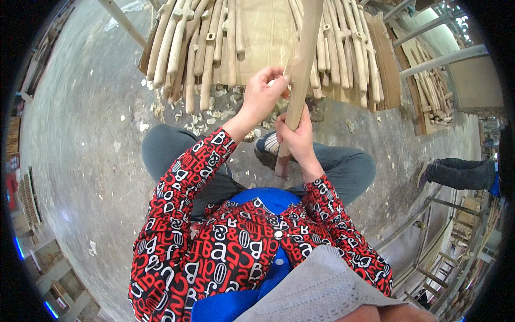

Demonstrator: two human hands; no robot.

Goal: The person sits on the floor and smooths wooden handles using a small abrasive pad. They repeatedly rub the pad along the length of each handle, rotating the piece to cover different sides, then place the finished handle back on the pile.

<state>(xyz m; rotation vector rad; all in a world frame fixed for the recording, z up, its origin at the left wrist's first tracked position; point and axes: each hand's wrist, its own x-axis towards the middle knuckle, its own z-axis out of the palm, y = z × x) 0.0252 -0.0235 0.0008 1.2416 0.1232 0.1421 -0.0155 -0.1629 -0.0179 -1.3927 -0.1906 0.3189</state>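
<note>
A long, flat wooden bar (303,59) stands nearly upright before me, running from the top edge down between my knees. My right hand (296,133) wraps round its lower part. At the bar's left edge, higher up, my left hand (264,95) has thumb and fingers pinched together. Something small and pale may show between those fingertips, too small to name. Behind the bar lie curved, rounded wooden pieces, one group (201,70) at the left and another (343,48) at the right, some with small square holes.
The wooden pieces rest on cardboard (256,59). Wood chips (217,107) litter the concrete floor (96,123) by my crossed legs. At the right, another person's legs (461,173) stretch out near a metal frame (413,222). More wooden pieces (433,91) lie at the far right.
</note>
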